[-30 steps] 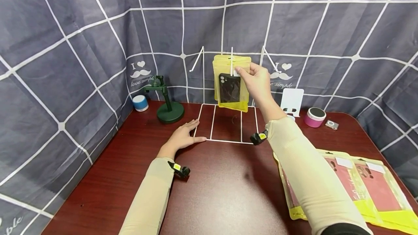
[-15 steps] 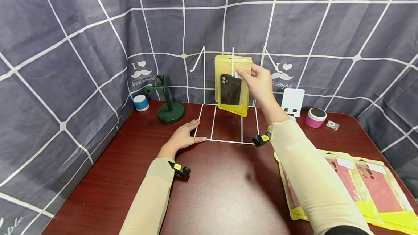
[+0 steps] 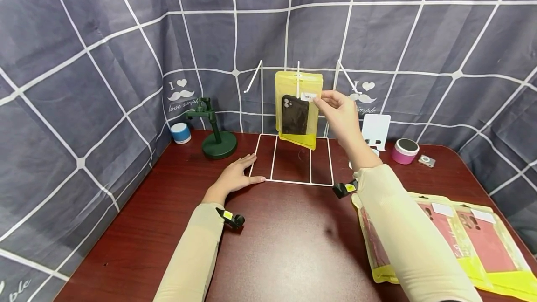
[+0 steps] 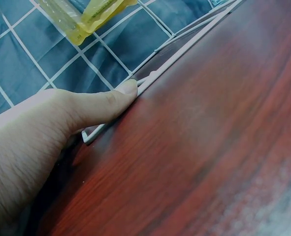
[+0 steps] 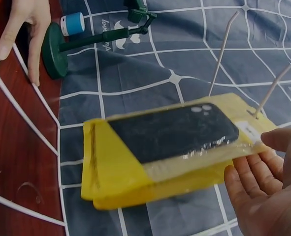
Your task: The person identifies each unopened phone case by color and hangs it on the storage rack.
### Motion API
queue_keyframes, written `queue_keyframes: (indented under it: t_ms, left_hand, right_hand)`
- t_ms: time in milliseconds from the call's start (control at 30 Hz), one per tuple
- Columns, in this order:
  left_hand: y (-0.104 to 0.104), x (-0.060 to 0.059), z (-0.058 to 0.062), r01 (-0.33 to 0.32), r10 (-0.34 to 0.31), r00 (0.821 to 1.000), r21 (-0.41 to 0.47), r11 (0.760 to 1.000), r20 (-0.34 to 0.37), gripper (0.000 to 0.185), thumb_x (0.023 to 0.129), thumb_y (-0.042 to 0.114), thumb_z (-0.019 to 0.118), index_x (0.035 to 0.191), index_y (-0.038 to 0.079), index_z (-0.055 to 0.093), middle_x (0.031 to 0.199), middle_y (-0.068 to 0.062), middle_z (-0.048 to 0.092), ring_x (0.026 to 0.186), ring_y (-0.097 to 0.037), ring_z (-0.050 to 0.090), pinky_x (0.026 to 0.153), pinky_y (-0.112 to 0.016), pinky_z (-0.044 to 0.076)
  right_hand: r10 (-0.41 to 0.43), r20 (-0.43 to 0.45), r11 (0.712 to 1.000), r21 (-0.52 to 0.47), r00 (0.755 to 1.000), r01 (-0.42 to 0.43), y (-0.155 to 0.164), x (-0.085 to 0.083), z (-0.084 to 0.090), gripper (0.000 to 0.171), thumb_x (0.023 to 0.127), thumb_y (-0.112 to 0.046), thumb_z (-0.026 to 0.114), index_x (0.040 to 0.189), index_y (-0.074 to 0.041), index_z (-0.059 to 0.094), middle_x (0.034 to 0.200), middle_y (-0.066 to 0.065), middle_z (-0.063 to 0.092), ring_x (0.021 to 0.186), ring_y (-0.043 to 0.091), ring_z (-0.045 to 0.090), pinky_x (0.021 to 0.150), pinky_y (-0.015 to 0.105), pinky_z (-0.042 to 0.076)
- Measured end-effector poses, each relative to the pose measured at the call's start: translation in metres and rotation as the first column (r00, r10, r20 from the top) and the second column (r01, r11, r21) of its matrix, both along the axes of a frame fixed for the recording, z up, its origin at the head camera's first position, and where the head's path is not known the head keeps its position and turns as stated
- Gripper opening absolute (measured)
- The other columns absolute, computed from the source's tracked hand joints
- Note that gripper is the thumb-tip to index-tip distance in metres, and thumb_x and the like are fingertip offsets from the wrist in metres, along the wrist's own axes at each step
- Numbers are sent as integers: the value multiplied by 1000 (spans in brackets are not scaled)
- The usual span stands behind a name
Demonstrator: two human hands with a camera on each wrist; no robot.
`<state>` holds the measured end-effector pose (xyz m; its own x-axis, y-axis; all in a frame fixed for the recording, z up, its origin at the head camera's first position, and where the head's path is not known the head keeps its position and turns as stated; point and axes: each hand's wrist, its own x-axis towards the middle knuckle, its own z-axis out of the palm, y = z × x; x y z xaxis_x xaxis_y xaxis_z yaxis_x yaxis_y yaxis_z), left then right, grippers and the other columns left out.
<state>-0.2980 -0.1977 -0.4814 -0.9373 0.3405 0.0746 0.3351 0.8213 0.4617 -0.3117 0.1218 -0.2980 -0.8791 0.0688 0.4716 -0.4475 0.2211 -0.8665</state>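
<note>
your right hand (image 3: 340, 114) has slid back, baring the label (image 3: 308, 97); the middle hook (image 3: 298, 83) likely carries the bagged case (image 3: 295, 118), though any pinch is unclear. your left hand (image 3: 234, 176) rests, fingers extended, on the rack (image 3: 291, 181).

The person's left hand (image 3: 232, 176) lies low, thumb (image 4: 98, 107) splayed — the right hand (image 3: 341, 114) is raised, fingers (image 5: 249, 178) loosely curved.

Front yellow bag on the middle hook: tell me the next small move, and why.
Probably ease the right hand slightly away from the front yellow bag: the bag appears to hang on the middle hook already, with the hook running through its top, while the thumb sits just at its edge by the white label.
</note>
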Motion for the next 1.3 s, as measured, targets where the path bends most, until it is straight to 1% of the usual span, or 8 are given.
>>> queue_keyframes:
  t_ms: [133,300,600,800,967,1067,1200,1300]
  left_hand:
    - [1,-1,-1,0,0,1000,-5,1000,-4,101,79,79,63,157,21,37,163,-2,31,148,-34,29,119,-49,25]
    - [2,-2,-2,4,-4,1000,-6,1000,-8,101,79,79,63,157,21,37,163,-1,31,149,-33,29,120,-48,25]
    - [0,-6,-2,9,-9,1000,-5,1000,-24,103,78,82,61,157,20,38,163,-2,31,149,-32,29,120,-48,24]
    - [1,-6,-1,11,-11,1000,-6,1000,-16,104,78,82,61,158,21,36,163,-2,30,149,-33,28,120,-49,24]
    - [1,-5,-2,12,-12,1000,-2,1000,-26,102,79,79,63,157,20,37,163,-4,31,148,-34,29,119,-49,25]
    - [1,-4,-2,13,-13,999,10,1000,-31,101,79,77,65,157,19,38,162,-5,32,148,-35,29,119,-50,25]
    - [1,-3,-2,13,-13,1000,13,1000,-15,103,78,79,64,158,20,36,163,-5,30,148,-36,28,119,-51,24]
    - [0,-2,-3,4,-4,1000,6,1000,-6,104,77,81,62,158,21,36,163,-4,30,149,-34,28,120,-49,24]
  right_hand:
    - [15,-14,1000,1,1000,-15,14,8,-8,30,92,-26,76,109,-2,75,98,2,77,89,7,70,82,20,53]
    - [74,28,996,-45,997,-73,34,22,-19,36,91,-25,77,117,-2,71,102,1,75,92,8,69,83,19,54]
    - [87,52,993,82,995,-91,79,55,-45,33,93,-23,75,119,-4,71,109,4,75,102,7,68,87,17,50]
    - [16,128,975,216,992,-44,121,80,-65,33,94,-30,74,118,-9,72,106,-4,75,97,6,67,78,16,49]
    - [28,211,916,385,977,-109,163,101,-89,31,96,-30,71,122,-12,70,113,2,73,98,2,65,79,13,49]
    - [52,251,849,499,967,-175,187,109,-106,35,97,-31,70,128,-16,69,122,5,71,105,-2,62,83,11,46]
    - [35,254,749,634,967,-194,209,116,-127,40,95,-35,71,132,-19,68,126,2,69,110,5,62,85,12,45]
    - [27,242,721,667,970,-186,217,117,-140,43,93,-35,73,132,-16,68,125,5,68,105,16,62,84,15,45]
